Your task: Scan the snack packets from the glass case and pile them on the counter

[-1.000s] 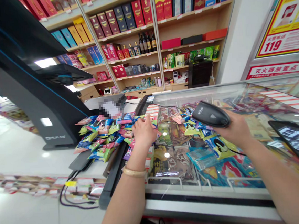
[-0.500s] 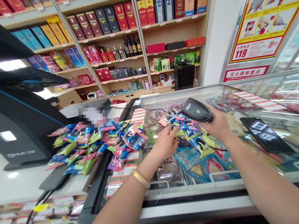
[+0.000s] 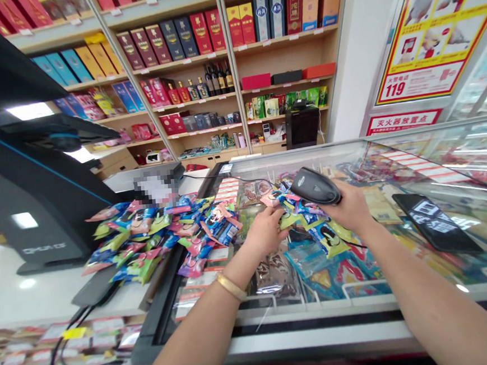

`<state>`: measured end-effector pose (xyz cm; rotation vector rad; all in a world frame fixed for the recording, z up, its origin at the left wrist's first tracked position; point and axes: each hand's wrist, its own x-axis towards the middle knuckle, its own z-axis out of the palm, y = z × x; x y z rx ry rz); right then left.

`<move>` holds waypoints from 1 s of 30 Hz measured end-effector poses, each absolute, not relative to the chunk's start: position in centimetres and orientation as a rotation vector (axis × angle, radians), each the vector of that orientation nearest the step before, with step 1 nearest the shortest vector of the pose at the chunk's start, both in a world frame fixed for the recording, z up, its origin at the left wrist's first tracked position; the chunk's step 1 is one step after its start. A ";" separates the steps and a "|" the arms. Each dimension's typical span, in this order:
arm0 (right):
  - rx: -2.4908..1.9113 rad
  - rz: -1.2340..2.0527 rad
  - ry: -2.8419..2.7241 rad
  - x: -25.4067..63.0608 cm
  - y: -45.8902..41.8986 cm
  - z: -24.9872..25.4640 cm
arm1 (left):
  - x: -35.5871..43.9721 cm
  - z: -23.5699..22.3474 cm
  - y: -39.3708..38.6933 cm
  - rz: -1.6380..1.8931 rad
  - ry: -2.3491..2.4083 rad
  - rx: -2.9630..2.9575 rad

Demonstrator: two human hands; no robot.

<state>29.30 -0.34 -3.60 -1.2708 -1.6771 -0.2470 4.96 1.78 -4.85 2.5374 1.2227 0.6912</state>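
My right hand point(image 3: 352, 205) is wrapped around a black barcode scanner point(image 3: 314, 186), its head pointing left. Below the scanner lies a pile of small colourful snack packets point(image 3: 330, 238) on the glass counter top. My left hand point(image 3: 266, 231), with a gold bracelet at the wrist, is at the left edge of this pile. Its fingers are curled in, pinching a green snack packet point(image 3: 289, 219); the fingertips are partly hidden. A larger heap of similar packets point(image 3: 146, 229) spreads on the left, from the white counter onto the glass.
A phone point(image 3: 434, 221) lies on the glass to the right. The dark point-of-sale terminal point(image 3: 38, 204) stands at the left, near a flat black device point(image 3: 94, 289) with cables. Bagged goods show under the glass point(image 3: 274, 304). Shelves of boxes and bottles point(image 3: 179, 64) line the back.
My left hand has moved right, from the left heap to the right pile, and its fingers have closed on a packet there. My right hand keeps the scanner above the pile. The view has shifted right.
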 end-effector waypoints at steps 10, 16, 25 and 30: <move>-1.234 -0.266 -1.708 29.5 -0.5 -3.9 | 3.6 -3.9 2.7 1.159 0.928 0.874; -1.070 -0.162 -1.885 28.4 -1.7 -2.5 | 3.0 -3.0 2.8 1.297 0.829 0.872; -1.106 -0.106 -2.006 27.6 -2.3 -2.0 | 2.0 -3.5 4.4 1.444 0.972 1.086; -1.133 -0.157 -2.040 27.5 -2.3 -2.0 | 1.8 -3.5 4.3 1.465 0.988 1.323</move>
